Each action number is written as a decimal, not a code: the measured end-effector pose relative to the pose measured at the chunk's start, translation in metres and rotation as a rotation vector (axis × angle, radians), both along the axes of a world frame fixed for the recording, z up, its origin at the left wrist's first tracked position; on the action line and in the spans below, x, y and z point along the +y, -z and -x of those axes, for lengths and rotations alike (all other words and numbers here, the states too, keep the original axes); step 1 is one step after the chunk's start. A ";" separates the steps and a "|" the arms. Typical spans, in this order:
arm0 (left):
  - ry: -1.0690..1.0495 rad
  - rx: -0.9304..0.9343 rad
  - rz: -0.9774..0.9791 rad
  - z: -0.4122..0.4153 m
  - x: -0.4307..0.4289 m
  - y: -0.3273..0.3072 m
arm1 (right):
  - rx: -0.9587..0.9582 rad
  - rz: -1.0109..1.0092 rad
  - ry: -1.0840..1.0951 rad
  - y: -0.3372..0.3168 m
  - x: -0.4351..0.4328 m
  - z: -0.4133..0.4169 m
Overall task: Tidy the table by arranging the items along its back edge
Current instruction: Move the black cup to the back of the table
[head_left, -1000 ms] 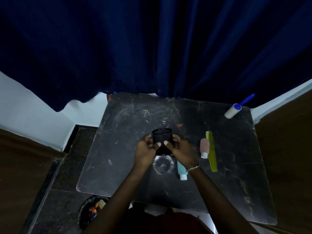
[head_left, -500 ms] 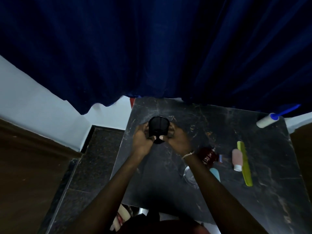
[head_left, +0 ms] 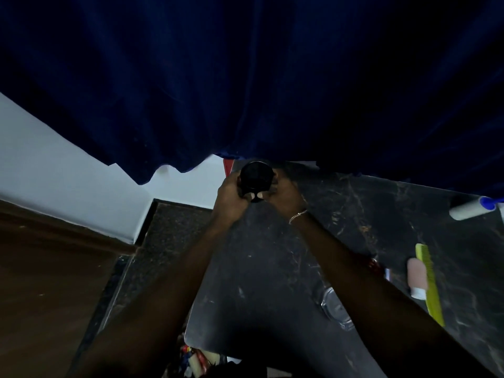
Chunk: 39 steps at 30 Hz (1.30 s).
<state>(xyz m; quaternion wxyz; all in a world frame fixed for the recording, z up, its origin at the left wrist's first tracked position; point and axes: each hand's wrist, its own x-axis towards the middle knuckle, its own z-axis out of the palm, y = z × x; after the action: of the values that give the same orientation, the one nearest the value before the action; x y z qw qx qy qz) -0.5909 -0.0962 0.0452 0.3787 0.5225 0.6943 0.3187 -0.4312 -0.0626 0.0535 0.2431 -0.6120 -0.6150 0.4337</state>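
1. A deep blue curtain (head_left: pixel 245 77) hangs in soft, heavy folds across the back.
2. The table (head_left: pixel 259 268) is a dark marbled slab, scuffed with pale scratches.
3. The left hand (head_left: pixel 230 193) and right hand (head_left: pixel 285 193) curl round opposite sides of the black cup (head_left: pixel 255 177), thumbs meeting in front.
4. The black cup, round and matte, is at the table's back left corner, under the curtain hem.
5. A flat lime plastic comb (head_left: pixel 429 285) lies far right, just beside a rounded pink bottle (head_left: pixel 416 279).
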 end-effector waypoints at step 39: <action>0.203 0.382 0.036 0.040 0.000 0.070 | -0.359 -0.132 -0.078 0.065 0.017 -0.004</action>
<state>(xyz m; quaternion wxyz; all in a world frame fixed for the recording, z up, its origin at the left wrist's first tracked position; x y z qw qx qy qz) -0.6312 -0.0960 -0.0244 0.2796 0.6339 0.7028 0.1614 -0.4269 -0.0453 -0.0112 0.1523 -0.6378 -0.6990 0.2854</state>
